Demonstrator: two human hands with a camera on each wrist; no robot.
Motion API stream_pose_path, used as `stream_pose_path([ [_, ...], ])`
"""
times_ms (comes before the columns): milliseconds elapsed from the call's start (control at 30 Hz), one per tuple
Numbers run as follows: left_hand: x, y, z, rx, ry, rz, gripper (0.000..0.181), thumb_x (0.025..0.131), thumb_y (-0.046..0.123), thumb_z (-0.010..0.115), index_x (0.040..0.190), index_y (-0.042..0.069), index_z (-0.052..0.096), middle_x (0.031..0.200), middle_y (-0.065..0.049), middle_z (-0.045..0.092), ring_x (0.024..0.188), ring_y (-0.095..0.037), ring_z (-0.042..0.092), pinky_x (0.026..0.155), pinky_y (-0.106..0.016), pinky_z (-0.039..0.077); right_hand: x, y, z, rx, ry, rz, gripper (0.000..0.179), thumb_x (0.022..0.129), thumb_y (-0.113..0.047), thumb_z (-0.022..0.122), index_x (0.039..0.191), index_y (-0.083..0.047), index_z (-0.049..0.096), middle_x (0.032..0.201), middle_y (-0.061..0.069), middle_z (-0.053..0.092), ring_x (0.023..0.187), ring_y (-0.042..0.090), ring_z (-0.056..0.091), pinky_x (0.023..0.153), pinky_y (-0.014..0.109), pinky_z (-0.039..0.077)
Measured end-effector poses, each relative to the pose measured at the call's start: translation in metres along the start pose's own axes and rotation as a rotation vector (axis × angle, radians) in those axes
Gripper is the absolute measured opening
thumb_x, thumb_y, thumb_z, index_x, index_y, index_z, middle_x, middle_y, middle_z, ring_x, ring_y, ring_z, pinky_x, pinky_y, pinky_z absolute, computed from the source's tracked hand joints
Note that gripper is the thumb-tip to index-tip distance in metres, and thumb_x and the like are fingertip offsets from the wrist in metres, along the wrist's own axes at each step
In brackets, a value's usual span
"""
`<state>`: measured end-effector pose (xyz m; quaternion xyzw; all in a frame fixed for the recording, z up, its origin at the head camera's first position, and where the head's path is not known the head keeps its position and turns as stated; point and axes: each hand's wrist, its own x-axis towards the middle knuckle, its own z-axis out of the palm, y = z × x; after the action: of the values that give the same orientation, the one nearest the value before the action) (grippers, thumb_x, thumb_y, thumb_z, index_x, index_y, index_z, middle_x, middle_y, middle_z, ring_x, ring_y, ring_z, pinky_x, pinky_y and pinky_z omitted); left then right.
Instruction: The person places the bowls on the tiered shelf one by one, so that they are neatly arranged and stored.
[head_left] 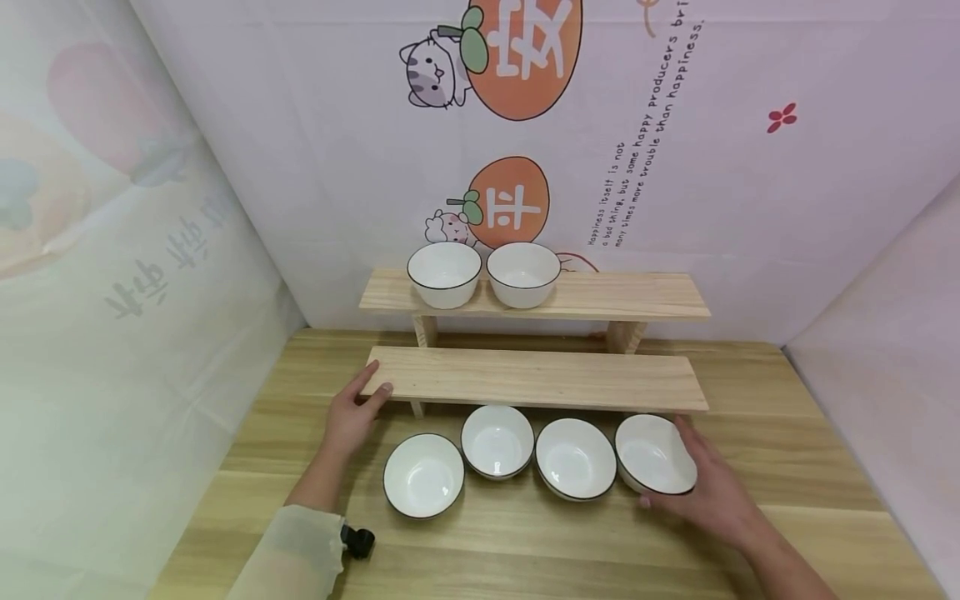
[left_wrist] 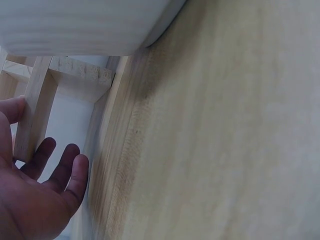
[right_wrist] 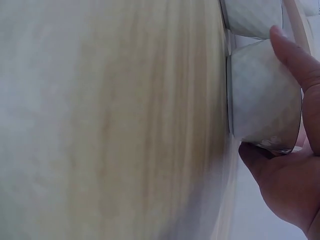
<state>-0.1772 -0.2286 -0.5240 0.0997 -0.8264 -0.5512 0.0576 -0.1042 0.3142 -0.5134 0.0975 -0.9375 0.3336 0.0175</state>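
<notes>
My left hand (head_left: 350,414) holds the left end of the lower board of a two-tier wooden shelf (head_left: 525,377). In the left wrist view the board end (left_wrist: 35,107) lies between thumb and index finger, and the other fingers are spread below it. My right hand (head_left: 712,492) grips the rightmost white bowl (head_left: 654,452), thumb at its near side and fingers at its far right rim. From the right wrist, that dark-rimmed bowl (right_wrist: 265,95) shows its faceted side wall close to the tabletop. Left of it in a row are a white bowl (head_left: 575,458), another bowl (head_left: 497,442) and a leftmost bowl (head_left: 423,475).
Two white bowls, a left one (head_left: 444,275) and a right one (head_left: 523,273), stand on the left half of the upper board (head_left: 622,293). A wood-grain table (head_left: 525,550) bears everything. Printed cloth (head_left: 337,167) hangs behind and at both sides.
</notes>
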Motion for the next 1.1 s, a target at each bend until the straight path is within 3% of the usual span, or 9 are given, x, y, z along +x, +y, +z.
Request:
stream_pose_path([
  [133,0.0,0.001,0.0,0.006,0.002,0.003,0.068,0.096,0.055,0.071,0.155,0.031,0.05,0.16,-0.008,0.046,0.097,-0.02,0.06,0.075,-0.025,0.055,0.0,0.0,-0.001,-0.025,0.009,0.001,0.14,0.063,-0.053,0.098,0.166,-0.005,0.016,0.157,0.039,0.031,0.136,0.061,0.039,0.101,0.072,0.039],
  [367,0.0,0.0,-0.001,0.011,0.001,0.002,0.069,0.095,0.055,0.072,0.155,0.03,0.05,0.163,-0.005,0.041,0.112,-0.023,0.059,0.083,-0.025,0.053,-0.001,0.001,-0.002,-0.041,0.016,0.025,0.14,0.061,-0.054,0.099,0.165,-0.003,0.02,0.155,0.038,0.036,0.134,0.059,0.042,0.1,0.069,0.041],
  [800,0.002,-0.001,-0.001,-0.006,-0.005,0.003,0.068,0.096,0.053,0.071,0.156,0.028,0.05,0.165,-0.007,0.038,0.107,-0.023,0.061,0.079,-0.022,0.055,-0.002,-0.003,-0.012,-0.02,0.01,0.055,0.138,0.064,-0.049,0.099,0.167,-0.009,0.016,0.156,0.038,0.035,0.133,0.058,0.043,0.099,0.069,0.041],
  [1100,0.001,0.0,0.0,-0.01,0.004,-0.003,0.068,0.094,0.055,0.072,0.154,0.03,0.052,0.162,-0.005,0.043,0.1,-0.02,0.061,0.076,-0.024,0.056,-0.001,-0.007,-0.019,-0.021,0.046,0.052,0.134,0.064,-0.048,0.099,0.165,-0.008,0.022,0.156,0.034,0.038,0.13,0.057,0.047,0.095,0.068,0.042],
])
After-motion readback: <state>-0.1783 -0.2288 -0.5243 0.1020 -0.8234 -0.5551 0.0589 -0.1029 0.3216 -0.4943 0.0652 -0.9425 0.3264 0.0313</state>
